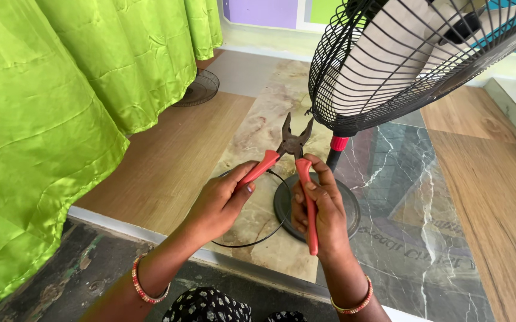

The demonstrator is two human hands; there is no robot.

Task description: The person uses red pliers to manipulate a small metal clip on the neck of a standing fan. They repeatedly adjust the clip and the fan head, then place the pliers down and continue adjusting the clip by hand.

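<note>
Spreading the red-handled steel pliers (291, 156), we grasp one handle in each of our hands, left (219, 203) and right (320, 206), below the black wire fan guard (389, 65); next probably closing them on its rim clip.

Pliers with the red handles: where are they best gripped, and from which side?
Probably by the two red handles, approached from below: the pliers point jaws-up towards the fan guard with handles spread. The left hand and right hand each hold one handle.
</note>
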